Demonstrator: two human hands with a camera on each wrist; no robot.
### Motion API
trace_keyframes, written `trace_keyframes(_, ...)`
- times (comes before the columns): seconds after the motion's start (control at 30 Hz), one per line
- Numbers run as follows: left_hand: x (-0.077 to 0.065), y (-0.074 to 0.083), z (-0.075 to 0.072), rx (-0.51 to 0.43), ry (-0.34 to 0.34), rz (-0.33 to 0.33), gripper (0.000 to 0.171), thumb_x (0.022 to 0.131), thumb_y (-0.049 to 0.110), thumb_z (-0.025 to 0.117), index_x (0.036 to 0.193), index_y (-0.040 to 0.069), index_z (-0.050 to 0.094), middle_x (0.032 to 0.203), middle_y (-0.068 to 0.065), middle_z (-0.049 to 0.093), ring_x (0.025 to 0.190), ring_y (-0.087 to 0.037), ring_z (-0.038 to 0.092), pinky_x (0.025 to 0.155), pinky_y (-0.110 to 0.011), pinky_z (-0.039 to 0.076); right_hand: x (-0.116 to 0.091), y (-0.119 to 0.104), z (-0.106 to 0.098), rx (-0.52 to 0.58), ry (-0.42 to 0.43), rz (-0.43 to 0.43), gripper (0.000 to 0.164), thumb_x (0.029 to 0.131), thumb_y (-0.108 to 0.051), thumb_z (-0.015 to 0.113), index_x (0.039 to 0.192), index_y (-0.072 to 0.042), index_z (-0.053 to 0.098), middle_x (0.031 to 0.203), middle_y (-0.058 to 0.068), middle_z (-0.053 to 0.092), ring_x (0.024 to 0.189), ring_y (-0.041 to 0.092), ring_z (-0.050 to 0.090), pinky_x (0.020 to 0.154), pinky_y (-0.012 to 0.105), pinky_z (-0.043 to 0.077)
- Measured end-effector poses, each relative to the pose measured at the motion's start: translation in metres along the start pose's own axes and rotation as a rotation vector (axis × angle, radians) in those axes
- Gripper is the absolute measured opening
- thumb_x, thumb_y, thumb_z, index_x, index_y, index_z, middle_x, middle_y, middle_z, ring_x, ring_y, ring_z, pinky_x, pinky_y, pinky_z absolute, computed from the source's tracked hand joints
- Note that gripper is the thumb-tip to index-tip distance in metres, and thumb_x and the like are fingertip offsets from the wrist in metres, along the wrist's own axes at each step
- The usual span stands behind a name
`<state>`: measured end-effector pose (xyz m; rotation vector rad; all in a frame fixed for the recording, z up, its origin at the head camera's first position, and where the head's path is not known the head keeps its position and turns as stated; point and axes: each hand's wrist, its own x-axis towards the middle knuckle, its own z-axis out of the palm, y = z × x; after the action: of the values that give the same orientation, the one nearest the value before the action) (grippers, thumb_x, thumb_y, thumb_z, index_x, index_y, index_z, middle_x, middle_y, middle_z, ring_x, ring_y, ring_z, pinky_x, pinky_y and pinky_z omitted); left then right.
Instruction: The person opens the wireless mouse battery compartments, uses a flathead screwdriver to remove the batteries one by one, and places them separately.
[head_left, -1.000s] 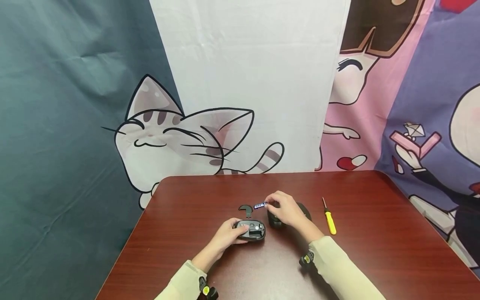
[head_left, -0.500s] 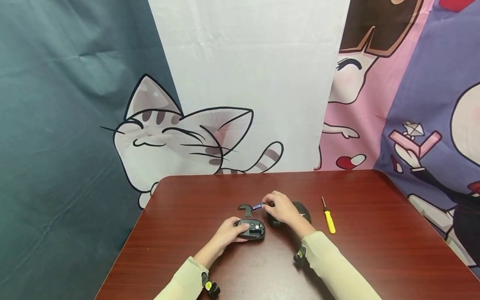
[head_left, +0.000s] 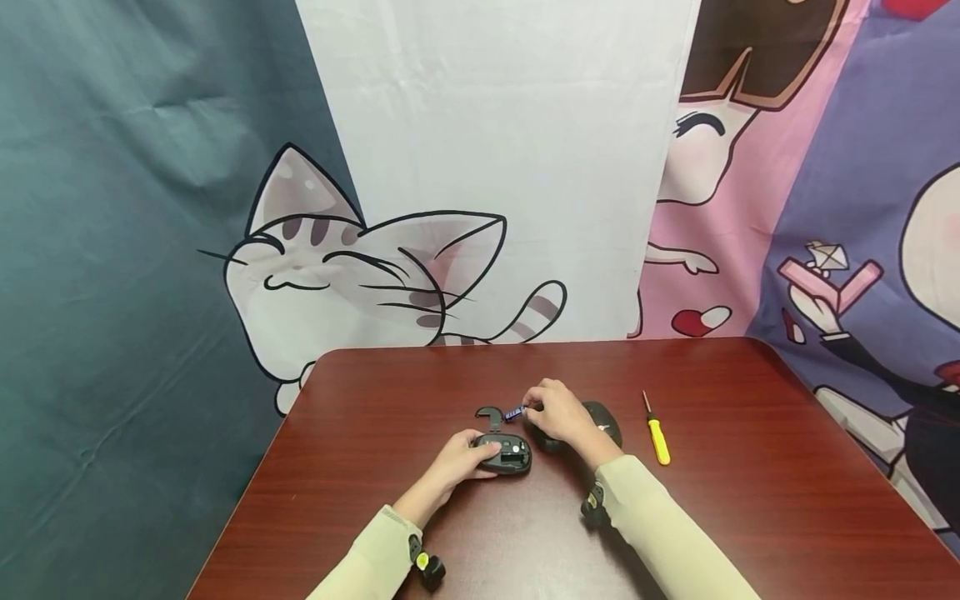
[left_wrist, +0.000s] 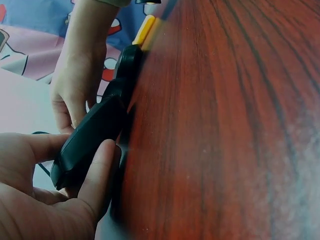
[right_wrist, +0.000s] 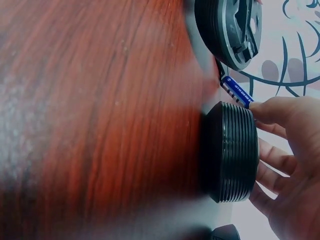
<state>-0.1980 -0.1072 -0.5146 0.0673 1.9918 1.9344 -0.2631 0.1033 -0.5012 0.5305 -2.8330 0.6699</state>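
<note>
In the head view, my left hand (head_left: 459,458) grips a black computer mouse (head_left: 514,461) turned underside up, its battery bay uncovered. The left wrist view shows the thumb and fingers around the body of the mouse (left_wrist: 90,137). My right hand (head_left: 558,412) pinches one end of a blue battery (head_left: 514,413) between thumb and fingertips. Printed lettering shows on the battery (right_wrist: 237,91) in the right wrist view, near the far side of the mouse. A dark hook-shaped battery cover (head_left: 494,414) lies beyond the mouse, left of the battery.
Under and beside my right hand sits a black rounded object (head_left: 603,421) with ribbed sides. To its right lies a screwdriver (head_left: 658,442) with a yellow handle. The reddish-brown table (head_left: 360,467) ends at a printed backdrop (head_left: 480,125).
My right hand has shifted slightly left with the battery, which now slants more and sits nearer the cover. The left hand keeps its grip on the mouse, almost still.
</note>
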Motion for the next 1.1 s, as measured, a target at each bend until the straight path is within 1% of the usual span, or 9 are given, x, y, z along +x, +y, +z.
trace_keyframes(0.23, 0.004, 0.000, 0.001, 0.026, -0.002, 0.011, 0.042, 0.086, 0.016, 0.066, 0.112, -0.012, 0.048, 0.098, -0.017, 0.062, 0.081, -0.021, 0.067, 0.070, -0.035, 0.060, 0.004, -0.003, -0.001, -0.079, -0.068, 0.048, 0.006, 0.079, -0.029, 0.071, 0.081, -0.026, 0.065, 0.095, -0.004, 0.053, 0.095, 0.019, 0.048, 0.075, 0.036, 0.047)
trace_keyframes(0.37, 0.006, 0.001, 0.001, 0.077, 0.003, 0.025, 0.040, 0.086, 0.017, 0.067, 0.109, -0.011, 0.050, 0.097, -0.016, 0.061, 0.080, -0.019, 0.066, 0.068, -0.034, 0.060, 0.007, -0.006, -0.002, -0.110, -0.117, 0.086, 0.008, 0.080, -0.028, 0.070, 0.081, -0.023, 0.064, 0.104, -0.001, 0.052, 0.100, 0.021, 0.045, 0.081, 0.038, 0.046)
trace_keyframes(0.43, 0.005, 0.002, 0.000, 0.125, 0.015, 0.037, 0.039, 0.085, 0.017, 0.067, 0.108, -0.010, 0.051, 0.097, -0.017, 0.060, 0.077, -0.018, 0.066, 0.066, -0.033, 0.060, 0.008, -0.007, -0.002, -0.129, -0.136, 0.093, 0.009, 0.080, -0.028, 0.070, 0.081, -0.023, 0.063, 0.107, 0.001, 0.052, 0.101, 0.022, 0.044, 0.082, 0.039, 0.046)
trace_keyframes(0.53, 0.002, 0.005, -0.001, 0.252, 0.041, 0.065, 0.039, 0.084, 0.019, 0.068, 0.108, -0.008, 0.053, 0.095, -0.016, 0.060, 0.071, -0.017, 0.065, 0.061, -0.031, 0.060, 0.010, -0.009, -0.002, -0.147, -0.160, 0.101, 0.010, 0.079, -0.027, 0.070, 0.080, -0.021, 0.062, 0.109, 0.003, 0.052, 0.102, 0.024, 0.044, 0.081, 0.040, 0.046)
trace_keyframes(0.7, 0.001, 0.010, -0.002, 0.540, 0.085, 0.100, 0.037, 0.084, 0.027, 0.068, 0.106, -0.002, 0.059, 0.093, -0.014, 0.063, 0.062, -0.015, 0.064, 0.054, -0.027, 0.057, 0.011, -0.014, -0.003, -0.169, -0.206, 0.118, 0.011, 0.076, -0.026, 0.070, 0.078, -0.020, 0.060, 0.110, 0.006, 0.052, 0.101, 0.026, 0.044, 0.081, 0.042, 0.046)
trace_keyframes(0.77, 0.001, 0.012, -0.004, 0.670, 0.102, 0.119, 0.038, 0.084, 0.032, 0.067, 0.106, 0.001, 0.061, 0.095, -0.013, 0.064, 0.066, -0.013, 0.064, 0.057, -0.025, 0.056, 0.011, -0.016, -0.003, -0.174, -0.224, 0.130, 0.012, 0.076, -0.026, 0.071, 0.078, -0.020, 0.060, 0.110, 0.007, 0.052, 0.101, 0.026, 0.044, 0.081, 0.043, 0.046)
trace_keyframes(0.87, 0.003, 0.013, -0.007, 0.808, 0.123, 0.136, 0.041, 0.083, 0.038, 0.067, 0.108, 0.005, 0.063, 0.101, -0.012, 0.064, 0.070, -0.013, 0.063, 0.060, -0.023, 0.053, 0.011, -0.018, -0.002, -0.169, -0.242, 0.145, 0.013, 0.075, -0.026, 0.071, 0.080, -0.020, 0.060, 0.110, 0.007, 0.052, 0.100, 0.027, 0.044, 0.082, 0.043, 0.046)
trace_keyframes(0.93, 0.003, 0.014, -0.009, 0.866, 0.139, 0.137, 0.043, 0.083, 0.040, 0.066, 0.109, 0.006, 0.064, 0.103, -0.011, 0.063, 0.073, -0.013, 0.061, 0.063, -0.023, 0.051, 0.011, -0.018, -0.001, -0.169, -0.251, 0.151, 0.014, 0.076, -0.027, 0.071, 0.080, -0.020, 0.060, 0.109, 0.007, 0.051, 0.099, 0.026, 0.043, 0.081, 0.043, 0.045)
trace_keyframes(1.1, 0.004, 0.015, -0.011, 0.929, 0.156, 0.123, 0.043, 0.083, 0.044, 0.065, 0.109, 0.009, 0.065, 0.103, -0.009, 0.060, 0.082, -0.017, 0.059, 0.069, -0.028, 0.051, 0.012, -0.017, 0.000, -0.155, -0.250, 0.154, 0.017, 0.078, -0.030, 0.072, 0.082, -0.019, 0.060, 0.105, 0.006, 0.050, 0.096, 0.026, 0.042, 0.079, 0.043, 0.044)
